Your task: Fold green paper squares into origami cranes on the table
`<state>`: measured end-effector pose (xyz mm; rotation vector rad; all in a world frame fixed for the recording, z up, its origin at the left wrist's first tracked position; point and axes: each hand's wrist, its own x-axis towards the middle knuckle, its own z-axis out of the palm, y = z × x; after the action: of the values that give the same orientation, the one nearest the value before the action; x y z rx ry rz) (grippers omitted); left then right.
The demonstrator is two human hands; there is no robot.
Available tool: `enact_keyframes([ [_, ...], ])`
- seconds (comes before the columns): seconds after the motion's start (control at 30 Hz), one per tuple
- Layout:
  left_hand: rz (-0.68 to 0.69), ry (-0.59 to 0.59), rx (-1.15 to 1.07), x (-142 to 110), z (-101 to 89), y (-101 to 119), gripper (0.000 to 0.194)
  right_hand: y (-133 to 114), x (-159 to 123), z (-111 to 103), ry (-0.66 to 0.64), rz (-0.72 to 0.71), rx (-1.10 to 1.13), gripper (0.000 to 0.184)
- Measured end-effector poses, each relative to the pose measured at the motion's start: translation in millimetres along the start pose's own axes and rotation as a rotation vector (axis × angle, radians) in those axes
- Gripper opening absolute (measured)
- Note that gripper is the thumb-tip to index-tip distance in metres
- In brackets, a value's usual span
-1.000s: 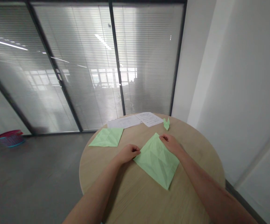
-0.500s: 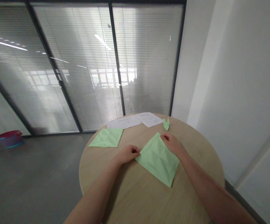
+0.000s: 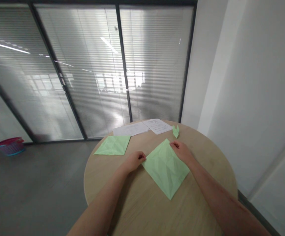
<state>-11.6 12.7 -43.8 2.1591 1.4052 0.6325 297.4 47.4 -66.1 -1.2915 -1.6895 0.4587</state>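
A creased green sheet of origami paper [image 3: 167, 168] lies turned like a diamond on the round wooden table, one corner toward me. At its left corner, my left hand [image 3: 135, 160] pinches the edge between thumb and fingers. My right hand [image 3: 180, 150] is closed on the upper right edge, close to the far corner. Crossing fold lines cover the whole sheet. Beyond my right hand rests a small folded green paper figure [image 3: 175, 131] with two points sticking up.
Another creased green sheet [image 3: 114, 145] lies at the table's left. Printed white papers [image 3: 157, 126] sit along the far edge of the table [image 3: 142, 209]. A red and blue basket [image 3: 10, 147] stands on the floor at left. Glass panels with blinds rise behind.
The green sheet's near corner has swung left, and the sheet lies flatter. My left hand has shifted slightly up and left with its corner; my right hand has hardly moved.
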Motion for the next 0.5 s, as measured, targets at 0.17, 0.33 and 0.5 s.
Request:
enact_keyframes([
  [0.17, 0.004, -0.003, -0.019, -1.5, -0.3, 1.7, 0.026, 1.4, 1.2, -1.8, 0.018, 0.018, -0.001, 0.034],
  [0.33, 0.000, -0.005, -0.042, -1.2, -1.3, 2.5, 0.028, 2.3, 2.4, -4.8, 0.035, 0.033, -0.003, 0.033],
  [0.5, -0.014, 0.041, -0.064, -0.1, -1.3, 0.2, 0.025, 3.2, 3.2, -4.7, 0.045, 0.036, -0.004, 0.034],
])
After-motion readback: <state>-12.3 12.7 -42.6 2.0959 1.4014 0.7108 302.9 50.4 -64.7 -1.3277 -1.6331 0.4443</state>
